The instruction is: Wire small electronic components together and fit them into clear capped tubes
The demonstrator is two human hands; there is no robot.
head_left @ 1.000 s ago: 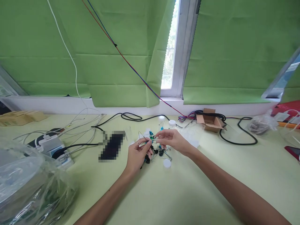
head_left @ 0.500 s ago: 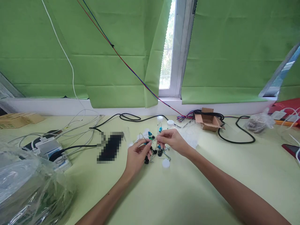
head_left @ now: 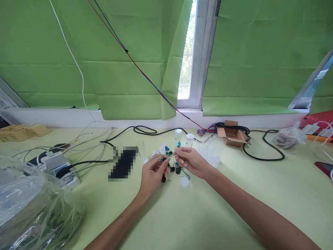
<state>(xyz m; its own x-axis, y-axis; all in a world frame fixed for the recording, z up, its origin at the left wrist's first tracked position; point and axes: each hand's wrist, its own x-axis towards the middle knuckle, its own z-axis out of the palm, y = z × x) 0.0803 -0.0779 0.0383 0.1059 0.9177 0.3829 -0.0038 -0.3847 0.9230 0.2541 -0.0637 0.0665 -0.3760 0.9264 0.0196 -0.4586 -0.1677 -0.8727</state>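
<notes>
My left hand (head_left: 155,171) is closed, its fingertips pinching a thin bent metal rod (head_left: 158,151) that sticks up above the knuckles. Just to the right, the fingers of my right hand (head_left: 191,161) pinch a thin, shiny metal piece (head_left: 172,156) that reaches across to the left fingertips. Whether the two metal parts are joined cannot be made out. Under and around both hands lie small blue parts (head_left: 179,144), black knobs (head_left: 178,170) and L-shaped metal rods (head_left: 186,174), partly hidden by the fingers. A white round cap (head_left: 184,182) lies in front of them.
Clear tubes with white caps (head_left: 190,136) stand behind my hands. Clear plastic bags (head_left: 212,154) and an open cardboard box (head_left: 232,135) are at back right. A pixelated dark object (head_left: 122,163), a power strip (head_left: 59,166) and a large plastic-wrapped roll (head_left: 28,205) are at left.
My right hand has lowered slightly and its fingers have closed in near the left fingertips, with the thin metal piece now showing between the hands. My left hand has barely moved.
</notes>
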